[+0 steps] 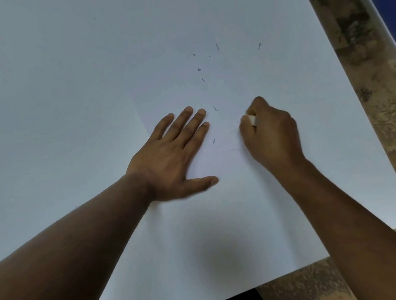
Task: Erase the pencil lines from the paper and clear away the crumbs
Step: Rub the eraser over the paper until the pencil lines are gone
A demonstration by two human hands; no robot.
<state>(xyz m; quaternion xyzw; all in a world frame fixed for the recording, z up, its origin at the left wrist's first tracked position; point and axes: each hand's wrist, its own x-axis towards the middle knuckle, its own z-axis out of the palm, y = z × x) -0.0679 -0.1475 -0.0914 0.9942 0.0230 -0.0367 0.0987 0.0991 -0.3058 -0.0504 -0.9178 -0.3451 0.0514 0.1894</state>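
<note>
The left hand (168, 161) lies flat with fingers spread on the paper (225, 221), I think to keep the sheet from sliding. Just beside it the right hand (271, 133) pinches a white eraser (252, 120) against the paper. Dark crumbs (199, 69) lie scattered beyond both grips, not yet cleared. The white counter (35, 95) carries everything.

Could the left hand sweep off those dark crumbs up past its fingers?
Probably yes. The left hand lies flat and holds nothing, and the crumbs sit on bare paper just beyond its fingertips. The right hand, gripping the eraser, stays off to the side.
</note>
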